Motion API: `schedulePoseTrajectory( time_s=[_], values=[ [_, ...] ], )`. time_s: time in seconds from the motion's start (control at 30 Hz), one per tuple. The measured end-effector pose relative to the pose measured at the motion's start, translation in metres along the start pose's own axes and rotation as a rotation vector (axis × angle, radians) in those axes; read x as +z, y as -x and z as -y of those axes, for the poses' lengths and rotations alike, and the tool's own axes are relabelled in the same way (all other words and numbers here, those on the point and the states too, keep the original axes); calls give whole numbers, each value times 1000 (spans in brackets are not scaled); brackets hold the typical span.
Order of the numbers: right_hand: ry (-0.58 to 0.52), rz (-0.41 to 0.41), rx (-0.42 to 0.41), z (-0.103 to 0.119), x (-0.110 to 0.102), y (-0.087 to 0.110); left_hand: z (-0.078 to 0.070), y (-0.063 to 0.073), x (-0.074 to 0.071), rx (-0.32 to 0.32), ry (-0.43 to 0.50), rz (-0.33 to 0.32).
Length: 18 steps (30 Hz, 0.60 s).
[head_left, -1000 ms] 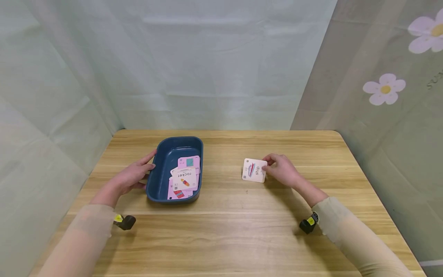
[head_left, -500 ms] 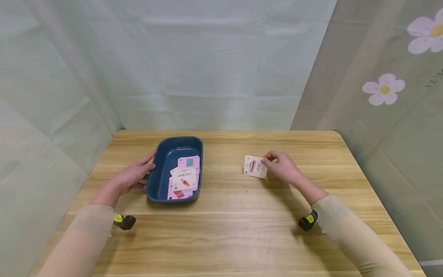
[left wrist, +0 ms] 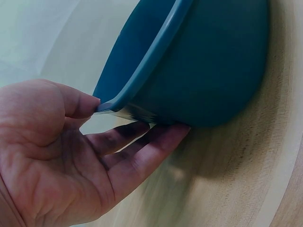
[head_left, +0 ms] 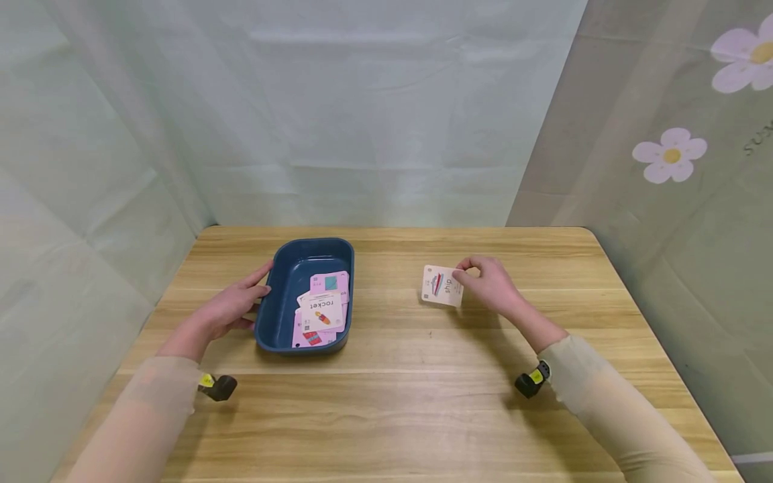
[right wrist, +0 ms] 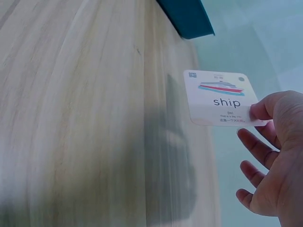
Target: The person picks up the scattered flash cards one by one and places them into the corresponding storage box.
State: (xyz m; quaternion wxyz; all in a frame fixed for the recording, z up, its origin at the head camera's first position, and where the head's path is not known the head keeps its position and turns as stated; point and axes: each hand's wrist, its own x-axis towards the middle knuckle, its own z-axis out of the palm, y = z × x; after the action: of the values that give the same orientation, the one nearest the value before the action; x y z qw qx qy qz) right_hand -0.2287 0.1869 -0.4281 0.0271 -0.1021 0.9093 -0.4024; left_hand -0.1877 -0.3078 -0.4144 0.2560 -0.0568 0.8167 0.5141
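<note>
In the head view my right hand (head_left: pixel 492 288) pinches a white square flash card (head_left: pixel 436 284) by its right edge, thumb on top. The right wrist view shows the card printed with a boat and the word "ship" (right wrist: pixel 227 102); it is lifted off the table, and the other fingers (right wrist: pixel 255 146) are loosely curled. At the left, my left hand (head_left: pixel 232 307) holds the side of a deep blue plastic tray (head_left: pixel 288 282). Its thumb (left wrist: pixel 83 105) is on the rim and its fingers touch the outer wall. Several cards, with a "rocket" card (head_left: pixel 322 314) uppermost, lie overlapping inside.
Both items are over a wood-grain table (head_left: pixel 398 402). Pale curtains (head_left: pixel 374 121) hang behind and at the sides, the right one (head_left: pixel 670 221) printed with flowers. A small black wrist camera (head_left: pixel 222 388) sits under each forearm.
My right hand has raised the ship card from the table, moving slightly up and toward the left, and the thumb has shifted onto its face. The left hand and tray stay still.
</note>
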Motion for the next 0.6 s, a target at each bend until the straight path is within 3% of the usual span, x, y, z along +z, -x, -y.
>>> schedulePoseTrajectory(
  time_s=[0.6],
  values=[
    [-13,-36,-28,27,10,-12,0,-1,-1,-7,-8,-4]
  ],
)
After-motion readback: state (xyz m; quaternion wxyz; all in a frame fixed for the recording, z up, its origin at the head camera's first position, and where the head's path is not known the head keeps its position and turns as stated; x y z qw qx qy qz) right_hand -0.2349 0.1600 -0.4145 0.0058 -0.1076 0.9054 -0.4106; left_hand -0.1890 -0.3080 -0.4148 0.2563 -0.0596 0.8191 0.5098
